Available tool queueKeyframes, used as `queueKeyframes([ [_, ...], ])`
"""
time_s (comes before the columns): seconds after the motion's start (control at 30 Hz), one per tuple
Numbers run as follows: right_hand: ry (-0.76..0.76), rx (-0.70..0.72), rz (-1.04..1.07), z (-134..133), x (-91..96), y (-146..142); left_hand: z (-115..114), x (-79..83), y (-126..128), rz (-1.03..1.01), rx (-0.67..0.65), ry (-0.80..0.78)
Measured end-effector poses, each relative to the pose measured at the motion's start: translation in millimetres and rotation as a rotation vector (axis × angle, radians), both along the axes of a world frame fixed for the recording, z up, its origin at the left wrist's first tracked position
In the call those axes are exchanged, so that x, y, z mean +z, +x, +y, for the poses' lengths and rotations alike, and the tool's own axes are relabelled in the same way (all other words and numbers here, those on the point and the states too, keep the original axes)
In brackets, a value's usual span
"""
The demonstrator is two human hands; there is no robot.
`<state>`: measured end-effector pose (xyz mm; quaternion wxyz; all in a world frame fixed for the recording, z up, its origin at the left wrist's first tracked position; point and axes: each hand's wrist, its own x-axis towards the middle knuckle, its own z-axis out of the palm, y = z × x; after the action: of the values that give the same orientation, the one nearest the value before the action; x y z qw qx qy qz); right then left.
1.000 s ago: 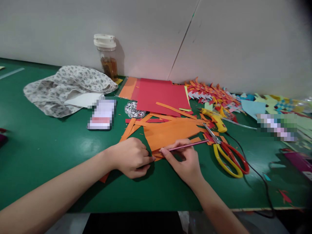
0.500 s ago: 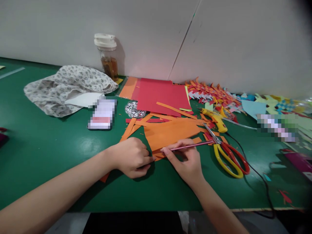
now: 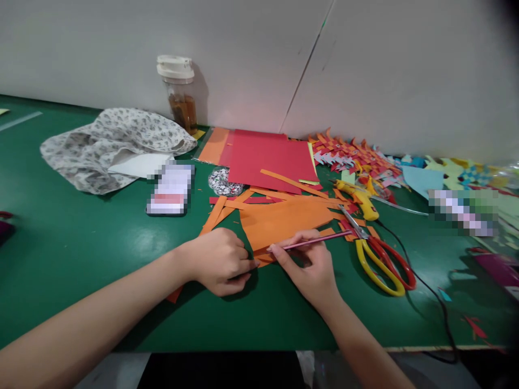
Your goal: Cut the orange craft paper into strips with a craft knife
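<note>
My left hand (image 3: pixel 221 260) is closed, with its fingertips pressing down the near edge of an orange paper sheet (image 3: pixel 284 219) on the green table (image 3: pixel 81 243). My right hand (image 3: pixel 310 267) grips a thin pink pencil (image 3: pixel 314 241), whose tip rests on the same orange edge, just right of my left fingertips. Loose orange strips (image 3: pixel 219 213) lie around the sheet.
Red-and-yellow scissors (image 3: pixel 379 254) lie just right of my right hand, with a yellow glue gun (image 3: pixel 359 197) and its black cord (image 3: pixel 430 292) beyond. Red paper (image 3: pixel 271 156), a bowl of googly eyes (image 3: pixel 222 181), a phone (image 3: pixel 170 190), a patterned cloth (image 3: pixel 109 143), a bottle (image 3: pixel 180 92) and paper crafts (image 3: pixel 352 154) sit behind.
Almost nothing has changed: the pencil's far end has shifted slightly while both hands stay at the orange paper's near edge.
</note>
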<state>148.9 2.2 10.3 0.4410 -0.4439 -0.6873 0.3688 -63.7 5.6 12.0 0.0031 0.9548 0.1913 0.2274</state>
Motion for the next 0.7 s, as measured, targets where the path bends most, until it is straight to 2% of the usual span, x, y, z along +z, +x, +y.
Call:
queueKeyframes([
  [0.27,0.027,0.002,-0.053,-0.9,3.0,-2.3,-0.1,0.6,-0.4,-0.008,-0.003,0.008],
  [0.33,0.04,-0.009,-0.004,-0.9,3.6,-2.4,0.4,0.9,-0.6,-0.011,-0.006,0.007],
  [0.47,0.111,-0.191,0.194,0.4,6.8,-1.5,1.7,1.9,-0.2,-0.063,0.005,0.036],
  [0.57,0.189,-0.304,0.284,1.8,9.6,-0.5,2.3,2.8,0.2,-0.148,0.187,0.08],
  [0.63,0.234,-0.31,0.29,2.1,9.7,0.5,2.9,3.5,0.2,-0.178,0.324,0.055],
  [0.7,0.253,-0.281,0.254,2.1,8.4,2.0,4.3,3.9,0.0,-0.147,0.364,-0.013],
])
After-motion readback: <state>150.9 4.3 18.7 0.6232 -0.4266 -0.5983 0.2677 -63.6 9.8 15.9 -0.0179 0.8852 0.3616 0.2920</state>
